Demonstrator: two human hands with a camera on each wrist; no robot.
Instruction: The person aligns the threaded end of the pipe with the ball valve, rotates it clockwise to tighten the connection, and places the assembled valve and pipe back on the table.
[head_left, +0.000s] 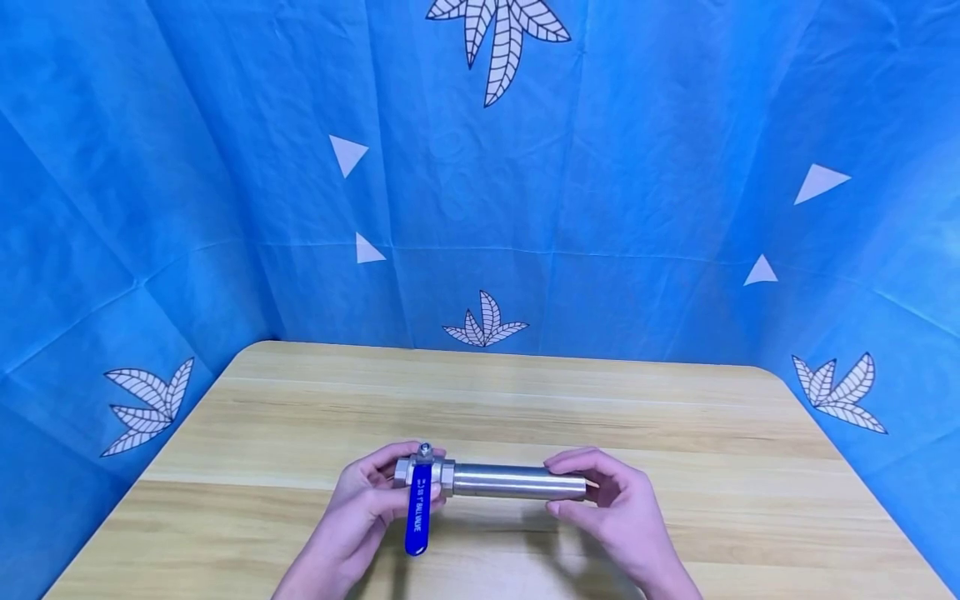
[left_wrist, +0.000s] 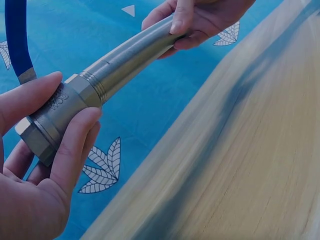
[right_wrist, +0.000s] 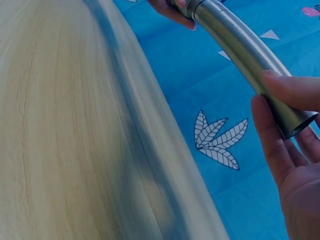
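My left hand [head_left: 357,512] grips the steel body of a ball valve [left_wrist: 62,107], thumb and fingers around it. The valve's blue lever handle [head_left: 418,508] points toward me in the head view. A shiny steel pipe [head_left: 502,481] joins the valve's right side, with some thread [left_wrist: 93,85] showing at the joint. My right hand [head_left: 618,517] holds the pipe near its free end, thumb on one side and fingers on the other. The open pipe end [right_wrist: 300,125] shows in the right wrist view. Valve and pipe are held level above the table.
Beneath the hands lies a light wood table [head_left: 487,400] with rounded far corners, bearing the shadows of hands and pipe. Blue cloth [head_left: 637,167] with white leaf and triangle prints hangs around its back and sides.
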